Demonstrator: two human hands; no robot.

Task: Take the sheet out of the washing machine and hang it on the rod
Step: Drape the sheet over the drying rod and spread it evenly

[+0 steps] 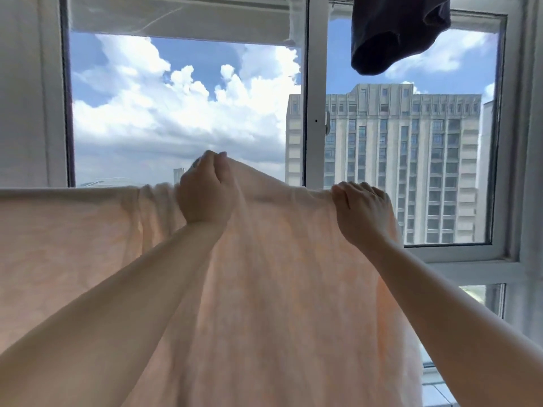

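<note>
With my left hand [205,190] pinching a raised fold of the pale peach cotton sheet [264,274] and my right hand [363,211] gripping its three-o'clock top edge, an uneven tug could slide it off the hidden rod.

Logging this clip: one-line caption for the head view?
Both hands, left hand raised and right hand lower, grip the peach sheet's top edge, draped before a window.

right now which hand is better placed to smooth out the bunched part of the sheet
Left, probably. The left hand grips a raised fold of the sheet right beside the gathered pleats on its left. The right hand holds the top edge near the sheet's far right end.
</note>
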